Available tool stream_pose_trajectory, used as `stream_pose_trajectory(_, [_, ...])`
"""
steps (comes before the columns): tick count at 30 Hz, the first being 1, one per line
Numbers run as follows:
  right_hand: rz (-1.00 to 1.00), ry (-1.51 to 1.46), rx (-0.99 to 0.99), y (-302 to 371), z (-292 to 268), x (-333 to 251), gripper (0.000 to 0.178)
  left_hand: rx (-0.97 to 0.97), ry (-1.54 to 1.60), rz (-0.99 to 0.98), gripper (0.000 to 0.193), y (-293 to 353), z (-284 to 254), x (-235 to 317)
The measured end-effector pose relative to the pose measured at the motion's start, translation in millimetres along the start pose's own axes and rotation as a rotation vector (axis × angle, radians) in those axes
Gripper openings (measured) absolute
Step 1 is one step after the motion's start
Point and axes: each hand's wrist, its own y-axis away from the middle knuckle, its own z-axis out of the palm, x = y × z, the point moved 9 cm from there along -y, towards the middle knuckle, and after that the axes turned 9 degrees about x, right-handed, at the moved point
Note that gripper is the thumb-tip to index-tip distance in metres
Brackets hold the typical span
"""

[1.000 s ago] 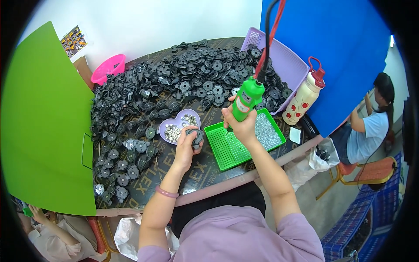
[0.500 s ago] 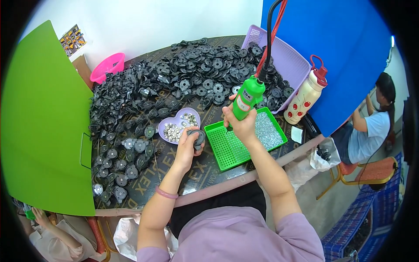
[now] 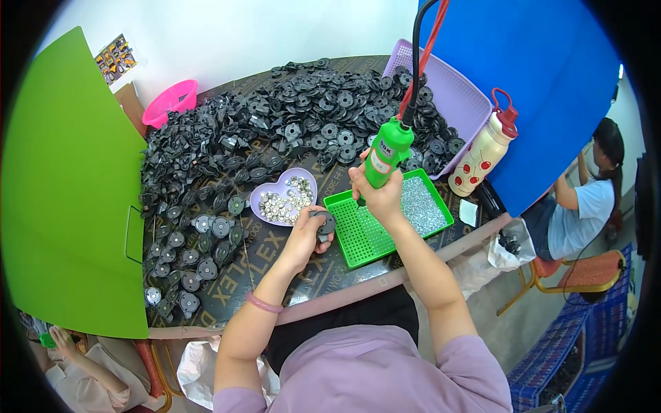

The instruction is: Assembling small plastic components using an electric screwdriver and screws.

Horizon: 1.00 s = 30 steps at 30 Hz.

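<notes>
My left hand (image 3: 308,234) grips a round black plastic part (image 3: 324,222) just left of the green tray's near-left side. Wrapped round a green electric screwdriver (image 3: 383,155), my right hand (image 3: 379,193) holds it tilted, its tip pointing down over the tray. Small silver screws (image 3: 421,206) fill the right side of that perforated green tray (image 3: 351,258). Behind my left hand, a purple heart-shaped dish (image 3: 259,191) holds small round metal pieces (image 3: 279,206).
Black plastic parts (image 3: 303,103) lie heaped across the back and left of the table. A purple basket (image 3: 454,89), a cream bottle (image 3: 484,155) and a blue partition (image 3: 523,62) stand right. A pink basket (image 3: 170,103) and green partition (image 3: 76,193) are left. Other people sit beyond both partitions.
My left hand has shifted right with the black plastic part, closer to the tray. My right hand and the screwdriver have moved only slightly left.
</notes>
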Motion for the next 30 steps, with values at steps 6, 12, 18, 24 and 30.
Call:
stream_pose_trajectory(6, [-0.067,-0.241,0.081,-2,-12,-33,0.028,-0.018,-0.036,0.046,0.013,2,5,-3])
stream_pose_trajectory(12, [-0.114,-0.465,0.047,8,1,-54,0.029,-0.030,-0.020,0.081,0.013,0,6,-3])
stream_pose_trajectory(18, [-0.098,-0.443,-0.007,15,14,-48,0.031,-0.023,-0.008,0.082,0.014,-1,6,-3])
stream_pose_trajectory(24, [-0.131,-0.384,-0.037,18,19,-52,0.030,-0.019,-0.011,0.091,0.013,0,6,-1])
stream_pose_trajectory(30, [-0.064,-0.405,-0.041,18,22,-42,0.028,-0.046,-0.041,0.107,0.014,-4,3,-6])
